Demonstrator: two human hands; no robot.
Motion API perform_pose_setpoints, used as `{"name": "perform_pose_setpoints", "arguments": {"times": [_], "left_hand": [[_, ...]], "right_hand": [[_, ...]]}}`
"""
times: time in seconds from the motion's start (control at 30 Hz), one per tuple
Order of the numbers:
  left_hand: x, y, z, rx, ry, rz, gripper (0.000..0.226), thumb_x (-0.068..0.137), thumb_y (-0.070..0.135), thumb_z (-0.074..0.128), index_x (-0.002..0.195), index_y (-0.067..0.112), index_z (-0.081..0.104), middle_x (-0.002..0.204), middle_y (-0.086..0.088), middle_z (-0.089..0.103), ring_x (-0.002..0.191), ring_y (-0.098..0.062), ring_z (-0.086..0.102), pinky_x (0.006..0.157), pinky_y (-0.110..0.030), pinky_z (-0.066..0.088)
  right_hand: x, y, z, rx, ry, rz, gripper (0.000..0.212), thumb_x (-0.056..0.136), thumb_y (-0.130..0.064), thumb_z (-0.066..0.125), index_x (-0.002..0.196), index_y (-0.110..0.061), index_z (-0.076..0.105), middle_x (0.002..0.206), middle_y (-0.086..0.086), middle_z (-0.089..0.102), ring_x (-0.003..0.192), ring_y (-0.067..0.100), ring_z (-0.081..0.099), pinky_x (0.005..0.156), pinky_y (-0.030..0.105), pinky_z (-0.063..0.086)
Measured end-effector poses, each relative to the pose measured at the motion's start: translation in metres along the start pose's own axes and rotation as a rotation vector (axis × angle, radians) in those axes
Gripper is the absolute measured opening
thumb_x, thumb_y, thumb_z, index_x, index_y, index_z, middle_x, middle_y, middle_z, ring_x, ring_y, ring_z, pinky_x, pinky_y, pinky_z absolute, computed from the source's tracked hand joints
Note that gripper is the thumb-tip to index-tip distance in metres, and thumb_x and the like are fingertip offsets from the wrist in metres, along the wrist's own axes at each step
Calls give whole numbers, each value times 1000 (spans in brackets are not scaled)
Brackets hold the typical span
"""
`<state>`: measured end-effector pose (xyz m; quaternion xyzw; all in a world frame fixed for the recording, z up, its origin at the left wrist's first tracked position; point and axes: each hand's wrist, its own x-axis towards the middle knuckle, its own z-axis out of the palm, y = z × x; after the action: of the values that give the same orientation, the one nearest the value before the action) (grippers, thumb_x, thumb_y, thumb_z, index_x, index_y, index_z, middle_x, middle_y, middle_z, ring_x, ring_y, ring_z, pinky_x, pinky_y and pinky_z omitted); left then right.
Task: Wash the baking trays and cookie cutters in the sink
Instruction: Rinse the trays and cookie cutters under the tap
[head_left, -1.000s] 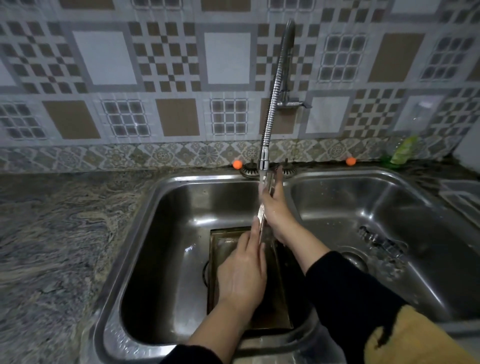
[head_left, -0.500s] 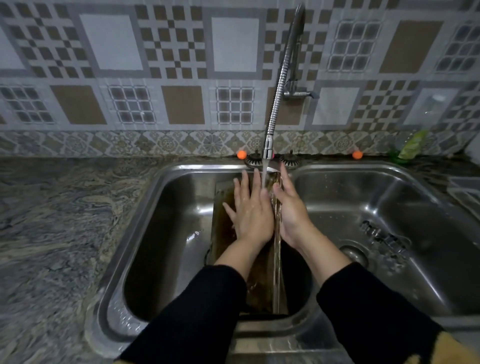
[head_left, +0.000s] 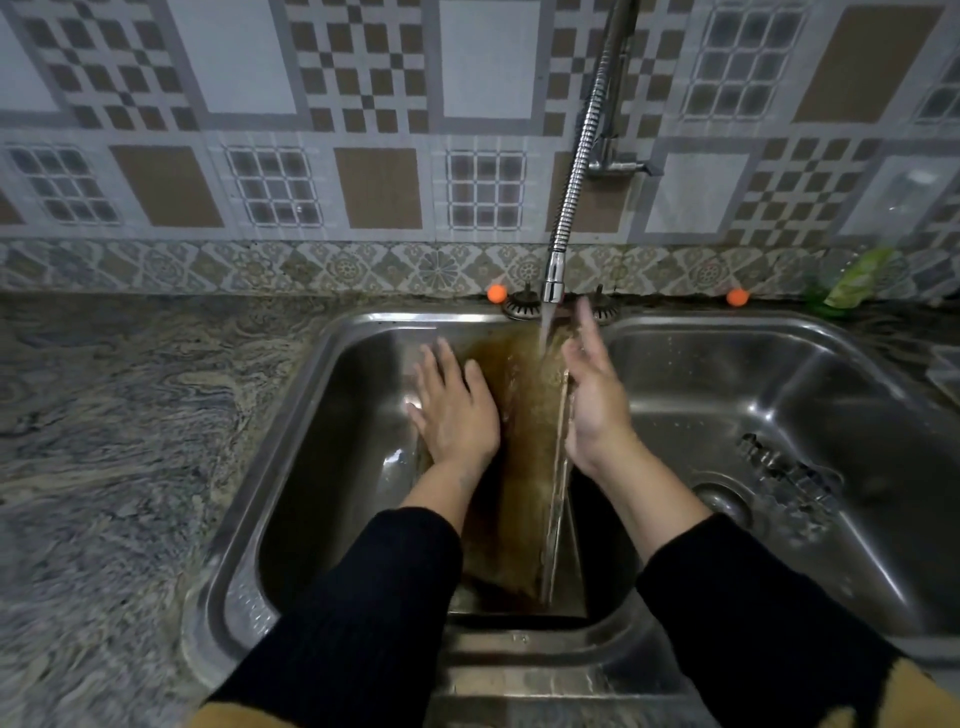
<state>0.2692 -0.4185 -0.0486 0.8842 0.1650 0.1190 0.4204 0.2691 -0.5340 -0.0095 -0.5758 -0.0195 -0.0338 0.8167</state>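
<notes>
The double steel sink (head_left: 332, 395) fills the lower view, set in a marbled granite counter (head_left: 114, 426). In its left basin a brown-stained baking tray (head_left: 519, 467) stands tilted, its far end leaning up near the back wall under the running faucet (head_left: 553, 283), water striking its top. A second ago the tray lay nearly flat on the basin floor with the left hand pressed on its middle; now it is raised steeply, so rinse water can sheet down its whole face. This looks like the rinsing stage for this tray.

The left hand (head_left: 454, 410), fingers spread flat, has slid to the tray's left part, rubbing or steadying it. The right hand (head_left: 597, 405), open with fingers extended, props the tray's right edge rather than pinching it.

In the right basin, small metal cookie cutters (head_left: 789, 470) lie beside the drain (head_left: 722, 501), apparently still unwashed. A green bottle (head_left: 857, 278) stands at the back right, well clear; nothing blocks the hands.
</notes>
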Motion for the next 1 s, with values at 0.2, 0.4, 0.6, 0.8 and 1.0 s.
{"name": "perform_pose_setpoints", "arguments": {"times": [0.2, 0.4, 0.6, 0.8, 1.0], "left_hand": [[-55, 13, 33, 13, -288, 246, 57, 102, 47, 18, 153, 29, 1, 161, 7, -11, 147, -13, -13, 119, -49, -5], [-67, 35, 35, 237, -317, 575, 75, 95, 58, 33, 150, 37, -12, 162, 2, -2, 148, -25, 2, 119, -49, 16], [-67, 65, 11, 239, -69, 729, 84, 96, 6, 41, 145, 44, -16, 157, -2, 27, 111, -34, 59, 70, -39, 52], [-73, 110, -4, 4, 28, 550, 65, 101, 16, 36, 151, 41, 4, 122, -6, 60, 89, -23, 60, 73, -34, 46], [-75, 123, 18, -307, -151, 323, 57, 103, 20, 37, 151, 39, 13, 137, 1, 54, 110, -3, 49, 82, -9, 33]], "right_hand": [[24, -28, -41, 62, 311, -115, 53, 101, -11, 36, 146, -38, 29, 158, -1, 23, 143, 20, 26, 116, 50, 24], [35, -53, -55, 47, 395, -123, 57, 102, -15, 35, 148, -42, 17, 160, 0, 14, 145, 21, 18, 117, 49, 18], [40, -85, -48, -7, 124, -9, 39, 100, -29, 43, 138, -19, 43, 131, 5, 56, 115, 22, 55, 93, 42, 47], [45, -63, -93, -706, 156, 96, 50, 101, -46, 26, 149, -34, 21, 160, 4, 10, 147, 24, 12, 117, 47, 16], [32, -46, -132, -701, 108, 129, 57, 98, -38, 39, 150, -31, 17, 154, 3, 29, 141, 26, 29, 114, 46, 28]]}}
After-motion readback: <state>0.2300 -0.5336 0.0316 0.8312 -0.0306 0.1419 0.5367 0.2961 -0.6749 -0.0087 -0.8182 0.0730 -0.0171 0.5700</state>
